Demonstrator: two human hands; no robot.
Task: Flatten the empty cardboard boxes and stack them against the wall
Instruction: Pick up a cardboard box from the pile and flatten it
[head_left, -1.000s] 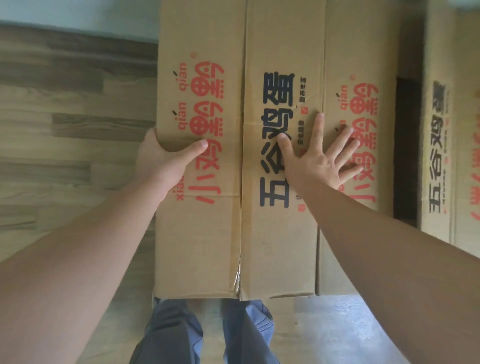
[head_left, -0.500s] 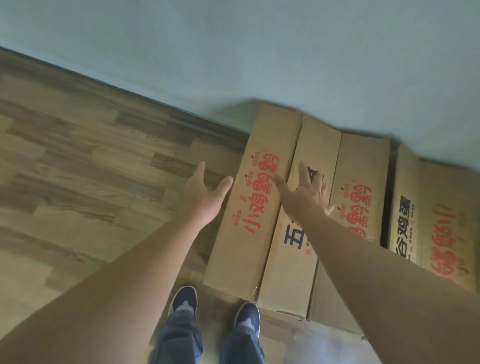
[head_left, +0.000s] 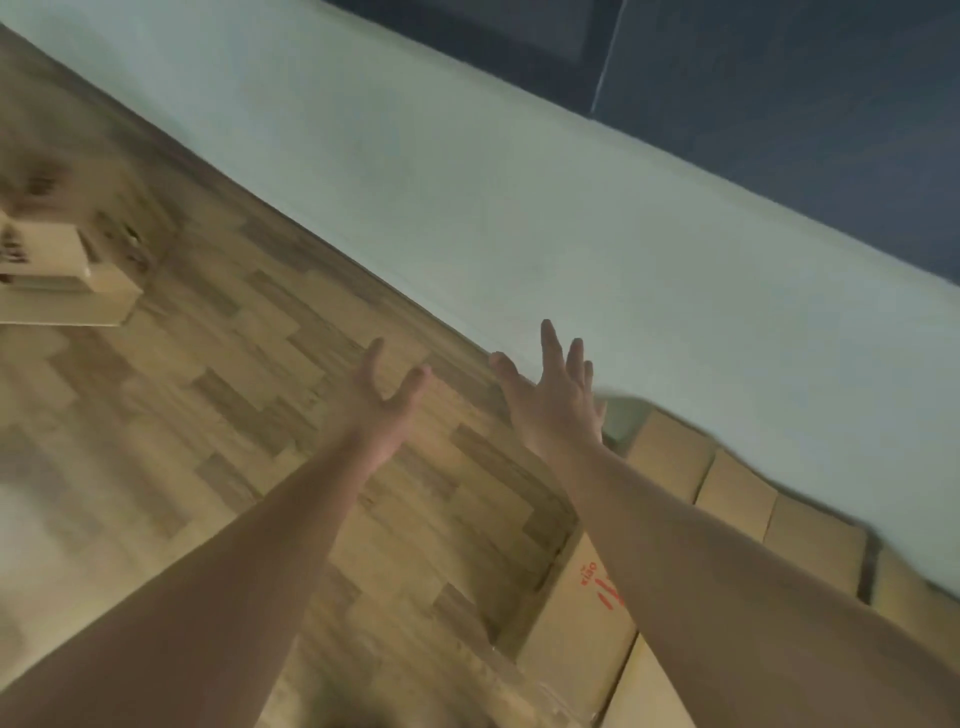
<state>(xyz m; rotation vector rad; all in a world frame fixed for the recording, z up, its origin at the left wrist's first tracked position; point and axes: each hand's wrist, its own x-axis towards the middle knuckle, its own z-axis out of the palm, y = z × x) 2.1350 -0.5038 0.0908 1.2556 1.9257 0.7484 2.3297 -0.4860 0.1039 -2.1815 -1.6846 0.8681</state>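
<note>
Above the wood floor (head_left: 218, 415), left hand (head_left: 375, 410) and right hand (head_left: 556, 400) hang empty, fingers spread, touching nothing.

Your picture is dim and soft, with no glare. The box (head_left: 57, 275) at the left edge is smeared with blur. The wall (head_left: 519, 197) line bends toward the edges. Your hands cast only faint shadows on the floor (head_left: 182, 415).

I observed both hands raised, fingers spread, holding nothing: left hand (head_left: 376, 402) over the floor (head_left: 208, 467), right hand (head_left: 553, 397) before the wall (head_left: 519, 208). Flattened boxes (head_left: 737, 493) leaned against the wall at lower right. Another box (head_left: 62, 280) lay far left, blurred.
</note>
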